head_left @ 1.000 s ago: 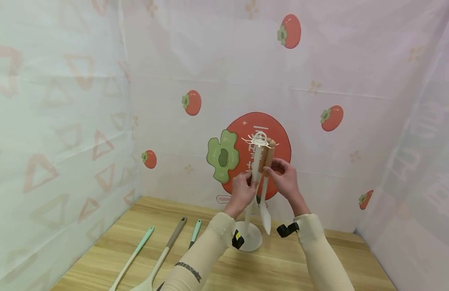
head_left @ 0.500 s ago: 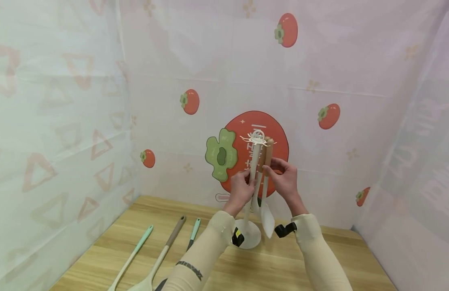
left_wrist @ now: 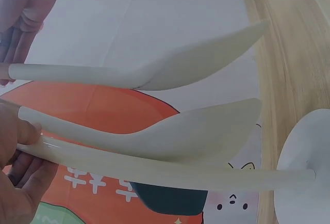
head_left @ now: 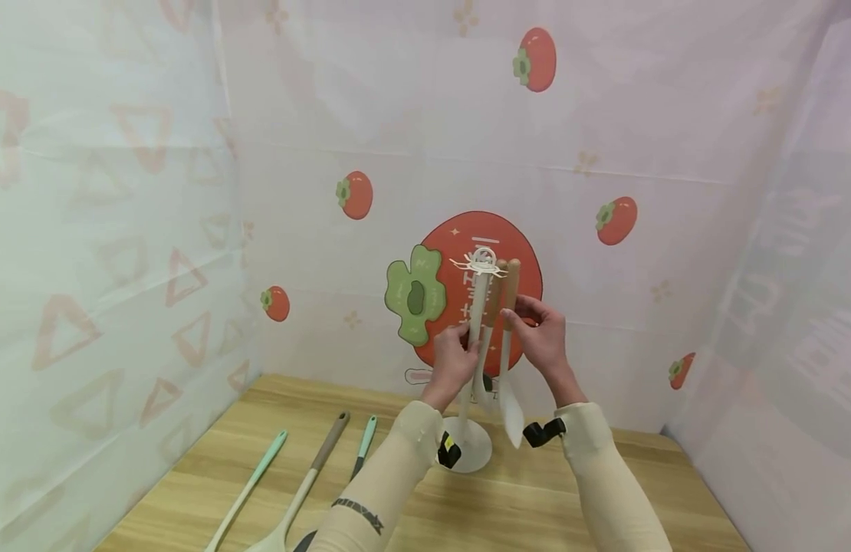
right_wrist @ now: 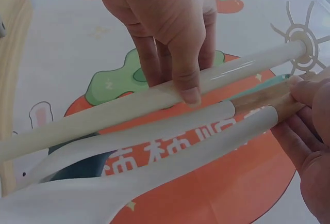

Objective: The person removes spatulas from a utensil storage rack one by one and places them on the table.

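One hand, the right hand, pinches the wooden handle of a utensil near its lower end, thumb against fingers; this utensil has a tan grip, a slim whitish shaft and a smooth, pale head that swells, then tapers to a tip when seen side-on; it is nearly upright just beside a cream-white stand, its handle end near the ring of hooks, though whether it touches a hook I cannot tell; the left hand pinches the stand's pole between thumb and fingers; between pole and held utensil is a second wooden-handled utensil, alike in colours, with a dark-teal head behind the pole; the stand's round base sits on a wood-grain table; left of it lie a mint-handled utensil, a grey-brown-handled utensil and a mint-and-dark utensil, partly covered by the left sleeve.
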`<move>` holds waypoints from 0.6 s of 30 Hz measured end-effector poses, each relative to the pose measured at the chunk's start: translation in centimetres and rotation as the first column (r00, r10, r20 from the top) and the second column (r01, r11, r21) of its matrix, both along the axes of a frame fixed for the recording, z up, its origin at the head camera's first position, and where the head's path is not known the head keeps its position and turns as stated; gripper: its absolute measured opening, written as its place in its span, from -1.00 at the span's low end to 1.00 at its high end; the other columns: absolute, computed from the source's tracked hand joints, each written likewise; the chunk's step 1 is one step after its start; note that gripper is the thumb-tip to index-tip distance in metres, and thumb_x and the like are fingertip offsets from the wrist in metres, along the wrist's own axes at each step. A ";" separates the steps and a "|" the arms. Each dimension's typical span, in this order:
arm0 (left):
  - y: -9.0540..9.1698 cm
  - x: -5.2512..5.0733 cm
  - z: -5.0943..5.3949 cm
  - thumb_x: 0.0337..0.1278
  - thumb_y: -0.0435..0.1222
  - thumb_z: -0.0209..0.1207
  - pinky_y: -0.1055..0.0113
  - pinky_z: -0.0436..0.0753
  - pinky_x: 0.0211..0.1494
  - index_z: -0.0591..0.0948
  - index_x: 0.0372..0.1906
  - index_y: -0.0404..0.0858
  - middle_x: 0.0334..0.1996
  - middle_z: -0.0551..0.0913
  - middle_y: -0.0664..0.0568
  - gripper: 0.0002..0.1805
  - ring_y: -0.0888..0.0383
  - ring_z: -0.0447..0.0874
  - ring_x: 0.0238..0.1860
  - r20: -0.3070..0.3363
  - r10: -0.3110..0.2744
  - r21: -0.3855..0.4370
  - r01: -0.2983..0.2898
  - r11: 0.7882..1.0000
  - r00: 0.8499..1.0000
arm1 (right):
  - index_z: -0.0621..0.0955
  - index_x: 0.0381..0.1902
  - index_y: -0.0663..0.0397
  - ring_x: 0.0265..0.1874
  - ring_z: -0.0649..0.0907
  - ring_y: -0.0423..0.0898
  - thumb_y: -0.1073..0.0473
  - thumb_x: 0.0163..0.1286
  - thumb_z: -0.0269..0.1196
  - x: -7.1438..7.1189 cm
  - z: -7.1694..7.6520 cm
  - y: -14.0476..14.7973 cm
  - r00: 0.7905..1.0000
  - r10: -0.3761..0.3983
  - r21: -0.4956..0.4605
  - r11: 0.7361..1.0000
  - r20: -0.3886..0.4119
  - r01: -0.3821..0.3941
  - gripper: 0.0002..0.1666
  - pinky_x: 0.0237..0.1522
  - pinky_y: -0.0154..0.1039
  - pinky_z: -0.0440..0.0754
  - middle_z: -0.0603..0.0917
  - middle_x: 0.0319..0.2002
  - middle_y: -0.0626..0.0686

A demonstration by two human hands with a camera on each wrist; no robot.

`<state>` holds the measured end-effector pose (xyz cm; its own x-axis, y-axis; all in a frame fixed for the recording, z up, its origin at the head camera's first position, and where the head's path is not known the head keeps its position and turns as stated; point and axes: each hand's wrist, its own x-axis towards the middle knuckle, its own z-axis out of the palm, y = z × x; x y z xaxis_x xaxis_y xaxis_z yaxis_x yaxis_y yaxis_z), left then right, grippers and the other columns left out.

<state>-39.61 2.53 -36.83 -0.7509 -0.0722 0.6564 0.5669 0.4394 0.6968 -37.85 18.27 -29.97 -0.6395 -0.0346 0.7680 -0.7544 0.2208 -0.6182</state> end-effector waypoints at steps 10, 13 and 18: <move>-0.1 0.1 0.0 0.26 -0.45 0.30 0.31 0.75 -0.22 0.70 0.12 -0.38 -0.26 0.71 -0.17 -0.67 0.04 0.74 -0.23 0.038 -0.019 0.022 0.018 1.000 0.999 | 0.66 0.07 0.49 -0.32 0.71 -0.31 0.41 0.31 0.38 0.2 0.7 0.3 1.000 -0.026 0.046 0.999 0.011 0.025 -0.62 -0.24 -0.49 0.67 0.73 -0.10 0.44; -0.1 0.1 0.0 0.28 -0.45 0.29 0.29 0.76 -0.20 0.69 0.14 -0.38 -0.23 0.71 -0.18 -0.66 0.02 0.75 -0.21 0.051 -0.027 0.026 0.025 0.999 0.998 | 0.67 0.07 0.47 -0.32 0.70 -0.34 0.40 0.31 0.38 -0.6 0.3 0.6 0.999 -0.037 0.050 0.998 0.001 0.037 -0.62 -0.26 -0.49 0.67 0.73 -0.10 0.44; -0.1 0.2 0.0 0.28 -0.45 0.29 0.27 0.76 -0.18 0.68 0.16 -0.38 -0.21 0.70 -0.19 -0.64 0.01 0.75 -0.20 0.054 -0.033 0.039 0.031 0.999 0.998 | 0.70 0.06 0.40 -0.35 0.68 -0.43 0.36 0.29 0.42 -2.6 -0.9 1.3 0.999 -0.046 0.034 0.998 -0.013 0.046 -0.62 -0.32 -0.54 0.64 0.75 -0.12 0.39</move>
<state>-39.36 2.48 -36.81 -0.7877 -0.0717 0.6118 0.5412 0.3940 0.7429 -40.42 19.54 -30.83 -0.6312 -0.0314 0.7750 -0.7506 0.2763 -0.6002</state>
